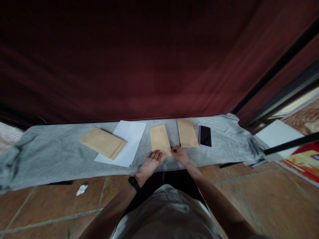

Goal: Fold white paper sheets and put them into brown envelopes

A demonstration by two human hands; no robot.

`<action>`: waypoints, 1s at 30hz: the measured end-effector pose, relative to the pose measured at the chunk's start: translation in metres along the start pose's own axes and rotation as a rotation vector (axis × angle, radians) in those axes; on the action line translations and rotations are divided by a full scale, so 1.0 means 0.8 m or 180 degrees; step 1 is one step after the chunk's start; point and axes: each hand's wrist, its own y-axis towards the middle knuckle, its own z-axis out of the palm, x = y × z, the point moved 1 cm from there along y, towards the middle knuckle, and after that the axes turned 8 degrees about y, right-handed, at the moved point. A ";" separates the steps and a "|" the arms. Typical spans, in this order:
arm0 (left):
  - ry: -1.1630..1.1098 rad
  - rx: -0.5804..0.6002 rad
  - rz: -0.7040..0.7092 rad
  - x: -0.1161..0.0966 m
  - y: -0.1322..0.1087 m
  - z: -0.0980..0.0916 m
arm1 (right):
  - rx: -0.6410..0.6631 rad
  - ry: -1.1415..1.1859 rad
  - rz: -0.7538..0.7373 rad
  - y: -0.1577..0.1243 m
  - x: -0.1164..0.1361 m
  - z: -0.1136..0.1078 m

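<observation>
A brown paper envelope (160, 136) with small red print near its top lies on the grey cloth in front of me. My left hand (150, 163), a dark band on its wrist, rests with fingers stretched out over the envelope's lower left part. At the lower right edge, my right hand (179, 154) has its fingers closed in a pinch on the envelope. A second brown envelope (187, 133) lies just beyond the right hand. To the left, a stack of brown envelopes (102, 142) partly covers white paper sheets (133, 141).
The grey cloth (59, 156) covers a long, narrow surface against a dark red curtain (139, 73). A phone (205, 136) lies at the right. Black bars (279, 63) and a white board (279, 136) stand at far right. A white scrap (82, 189) lies on the tiled floor.
</observation>
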 end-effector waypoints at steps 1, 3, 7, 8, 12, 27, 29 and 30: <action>0.0009 0.0042 0.0057 0.002 0.000 -0.003 | 0.0017 0.0013 0.0010 -0.004 -0.001 0.000; -0.0021 0.0093 0.0148 0.004 0.001 -0.008 | 0.0001 0.0003 0.0026 -0.012 -0.002 -0.001; -0.0072 0.0145 0.0197 0.004 0.006 -0.012 | -0.0142 -0.0147 0.0008 -0.026 -0.001 0.002; -0.0065 0.0142 0.0194 0.004 0.007 -0.012 | -0.0234 -0.0262 -0.0066 -0.030 -0.002 0.004; -0.0085 0.0051 0.0180 0.001 0.005 -0.011 | -0.0529 -0.0663 -0.1090 -0.044 -0.007 0.014; -0.0813 -0.0453 -0.0311 0.037 0.137 0.019 | -0.0370 -0.0527 -0.2462 -0.062 -0.034 0.031; -0.0849 -0.0361 -0.0551 0.044 0.168 0.030 | -0.0394 -0.0491 -0.2420 -0.061 -0.033 0.032; -0.0853 -0.0331 -0.0633 0.047 0.180 0.035 | -0.0398 -0.0473 -0.2407 -0.061 -0.033 0.033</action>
